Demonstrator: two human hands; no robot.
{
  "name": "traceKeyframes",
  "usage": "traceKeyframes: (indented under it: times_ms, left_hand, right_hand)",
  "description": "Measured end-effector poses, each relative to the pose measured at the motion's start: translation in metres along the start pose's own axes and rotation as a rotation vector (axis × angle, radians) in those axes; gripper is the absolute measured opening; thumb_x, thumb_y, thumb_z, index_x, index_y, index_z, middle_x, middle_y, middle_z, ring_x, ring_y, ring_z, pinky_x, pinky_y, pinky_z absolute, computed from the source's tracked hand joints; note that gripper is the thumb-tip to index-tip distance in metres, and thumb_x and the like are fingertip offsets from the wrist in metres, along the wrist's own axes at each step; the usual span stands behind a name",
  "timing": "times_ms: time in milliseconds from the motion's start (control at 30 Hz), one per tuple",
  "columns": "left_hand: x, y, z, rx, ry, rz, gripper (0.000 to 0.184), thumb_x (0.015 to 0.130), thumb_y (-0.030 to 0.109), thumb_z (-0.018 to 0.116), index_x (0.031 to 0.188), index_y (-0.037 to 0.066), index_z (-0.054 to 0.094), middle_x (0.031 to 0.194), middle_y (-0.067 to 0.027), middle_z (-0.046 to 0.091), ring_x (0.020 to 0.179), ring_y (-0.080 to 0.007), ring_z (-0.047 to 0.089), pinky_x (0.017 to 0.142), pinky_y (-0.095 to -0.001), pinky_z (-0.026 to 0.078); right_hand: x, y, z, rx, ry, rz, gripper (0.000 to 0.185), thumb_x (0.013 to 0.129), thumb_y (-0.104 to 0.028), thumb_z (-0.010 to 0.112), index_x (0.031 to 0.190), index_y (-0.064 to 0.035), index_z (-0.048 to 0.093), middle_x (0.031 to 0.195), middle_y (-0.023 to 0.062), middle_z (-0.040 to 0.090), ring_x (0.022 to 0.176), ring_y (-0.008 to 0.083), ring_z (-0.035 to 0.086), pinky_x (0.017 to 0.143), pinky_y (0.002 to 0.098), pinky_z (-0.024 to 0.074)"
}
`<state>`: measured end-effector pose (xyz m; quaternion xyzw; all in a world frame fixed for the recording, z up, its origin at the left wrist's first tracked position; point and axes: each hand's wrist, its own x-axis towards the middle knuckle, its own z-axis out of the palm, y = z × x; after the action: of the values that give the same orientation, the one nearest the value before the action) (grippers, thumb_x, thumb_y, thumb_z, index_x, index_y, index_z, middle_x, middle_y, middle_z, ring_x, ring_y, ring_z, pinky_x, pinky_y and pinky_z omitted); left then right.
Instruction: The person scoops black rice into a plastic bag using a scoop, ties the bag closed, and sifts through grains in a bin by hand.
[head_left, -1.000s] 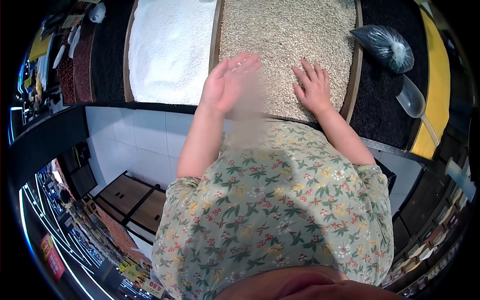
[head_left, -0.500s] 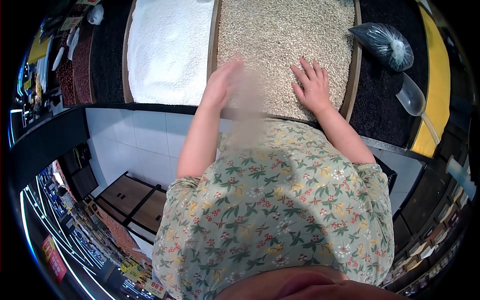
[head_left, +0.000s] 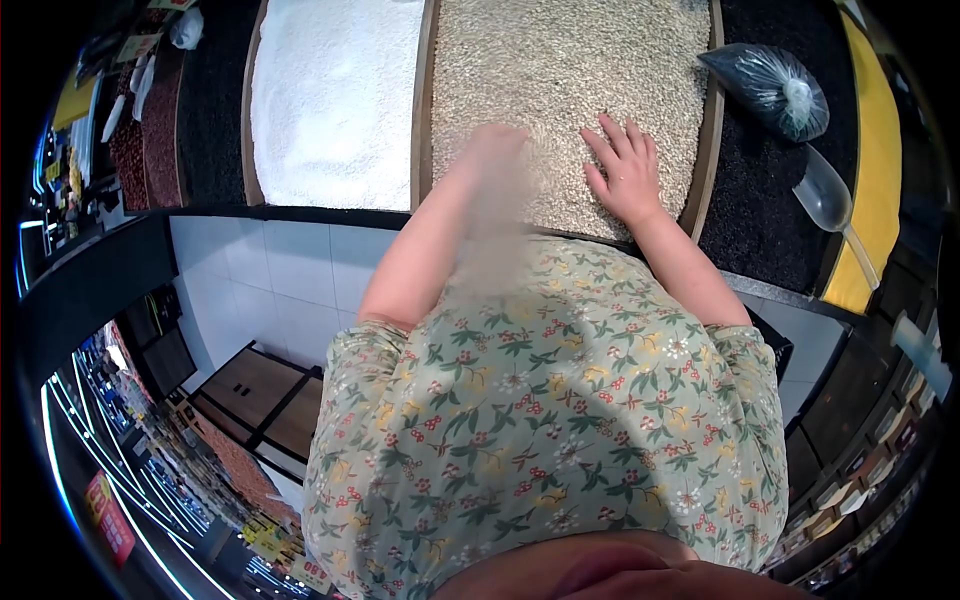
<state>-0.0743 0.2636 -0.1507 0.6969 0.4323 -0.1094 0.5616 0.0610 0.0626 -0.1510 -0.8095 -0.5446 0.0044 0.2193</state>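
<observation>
Pale beige grain (head_left: pixel 570 70) fills a wide wooden-sided bin in front of me. My right hand (head_left: pixel 630 178) lies palm down on the grain in the right part of this bin, fingers spread, with nothing in them. My left hand (head_left: pixel 494 150) is over the left part of the same grain, to the left of my right hand. A hazy smear covers part of it, so its fingers are unclear, and I cannot make out whether it holds anything.
Left of the grain, a wooden divider (head_left: pixel 424 110) separates off a bin of white grain (head_left: pixel 335 100). Right of it, dark grain (head_left: pixel 745 190) carries a tied plastic bag (head_left: pixel 785 92) of dark contents and a clear scoop (head_left: pixel 826 192). A yellow strip (head_left: pixel 872 150) edges that side.
My left hand has moved right, from beside the divider to farther over the beige grain. My right hand has stayed in place.
</observation>
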Motion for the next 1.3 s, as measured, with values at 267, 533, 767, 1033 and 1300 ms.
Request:
traceKeyframes:
  times_ms: [267, 533, 767, 1033, 1300]
  left_hand:
    - [-0.023, 0.022, 0.006, -1.132, -0.297, -0.236, 0.038, 0.097, 0.020, 0.036, 0.130, 0.001, 0.040, 0.130, -0.0204, 0.047, 0.118, -0.0316, 0.048, 0.092, -0.0483, 0.044]
    - [-0.068, 0.062, -0.007, -1.506, -0.373, -0.010, 0.051, 0.100, 0.040, 0.016, 0.120, 0.003, 0.044, 0.121, -0.0160, 0.052, 0.111, -0.0317, 0.051, 0.091, -0.0466, 0.043]
    - [-0.085, 0.081, -0.009, -1.644, -0.514, 0.260, 0.062, 0.098, 0.049, 0.017, 0.133, 0.002, 0.037, 0.133, -0.0166, 0.045, 0.126, -0.0328, 0.040, 0.101, -0.0528, 0.032]
    - [-0.091, 0.082, -0.008, -1.683, -0.538, 0.373, 0.070, 0.095, 0.056, 0.021, 0.138, 0.002, 0.032, 0.139, -0.0170, 0.039, 0.130, -0.0342, 0.035, 0.104, -0.0575, 0.026]
    - [-0.082, 0.076, -0.008, -1.609, -0.455, 0.416, 0.077, 0.089, 0.052, 0.043, 0.143, 0.001, 0.023, 0.150, -0.0166, 0.023, 0.139, -0.0385, 0.015, 0.109, -0.0641, 0.005]
  right_hand:
    - [0.000, 0.001, 0.000, 0.016, 0.005, -0.002, 0.044, 0.080, -0.030, 0.060, 0.123, -0.0225, 0.056, 0.134, 0.0073, 0.046, 0.123, 0.0371, 0.039, 0.100, 0.0528, 0.0285]
    - [0.000, 0.000, 0.000, -0.011, 0.012, -0.007, 0.043, 0.081, -0.031, 0.059, 0.123, -0.0226, 0.055, 0.135, 0.0069, 0.045, 0.123, 0.0371, 0.039, 0.100, 0.0525, 0.0286]
    - [-0.002, 0.001, 0.003, -0.011, 0.017, -0.013, 0.044, 0.081, -0.032, 0.059, 0.124, -0.0240, 0.055, 0.136, 0.0069, 0.044, 0.124, 0.0368, 0.039, 0.102, 0.0525, 0.0276]
    - [-0.002, 0.002, 0.004, -0.006, 0.029, -0.017, 0.044, 0.081, -0.032, 0.059, 0.123, -0.0233, 0.055, 0.135, 0.0071, 0.045, 0.124, 0.0369, 0.039, 0.101, 0.0526, 0.0276]
    - [-0.003, 0.002, 0.004, -0.011, 0.040, -0.014, 0.043, 0.081, -0.031, 0.059, 0.123, -0.0228, 0.056, 0.135, 0.0072, 0.045, 0.124, 0.0372, 0.039, 0.101, 0.0526, 0.0281]
